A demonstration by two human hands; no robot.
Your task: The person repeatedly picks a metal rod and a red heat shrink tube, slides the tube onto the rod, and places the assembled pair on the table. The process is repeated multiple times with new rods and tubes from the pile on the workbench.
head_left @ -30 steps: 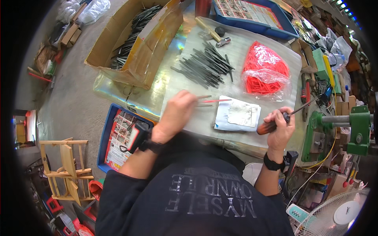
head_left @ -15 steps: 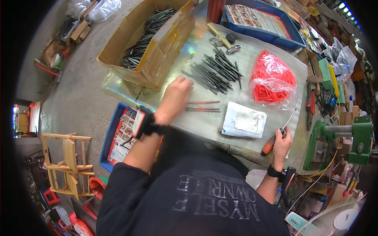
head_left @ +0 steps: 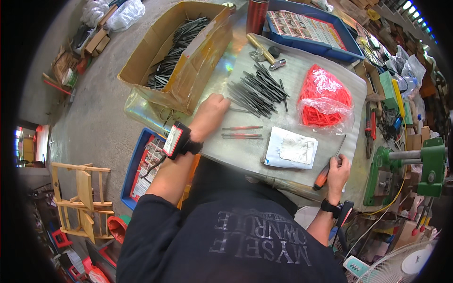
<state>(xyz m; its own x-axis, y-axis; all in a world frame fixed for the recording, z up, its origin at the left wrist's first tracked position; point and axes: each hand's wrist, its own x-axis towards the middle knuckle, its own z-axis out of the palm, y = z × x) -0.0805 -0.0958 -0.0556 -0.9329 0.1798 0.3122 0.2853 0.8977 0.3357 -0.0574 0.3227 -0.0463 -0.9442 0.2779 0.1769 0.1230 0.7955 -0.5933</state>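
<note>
My left hand (head_left: 212,114) is closed at the left side of the table, its fingertips pinching the end of a thin black rod (head_left: 241,111) that points right. Just beyond lies a loose pile of similar black rods (head_left: 260,89). Nearer to me, several thin rods with red on them (head_left: 241,136) lie side by side. My right hand (head_left: 338,173) is wrapped round a screwdriver (head_left: 321,178) with an orange and black handle, its shaft pointing away from me over the table. Left of it is a folded white paper packet (head_left: 291,147).
A clear bag of red strips (head_left: 325,96) lies at the right of the mat. A cardboard box of black rods (head_left: 196,66) stands far left. A hammer (head_left: 262,48), a blue tray (head_left: 347,53), pliers (head_left: 369,125) and a green vise-like machine (head_left: 430,167) surround the work area.
My left hand has moved slightly, and a black rod now shows at its fingertips. The screwdriver has tilted a little, with my right hand staying around it.
</note>
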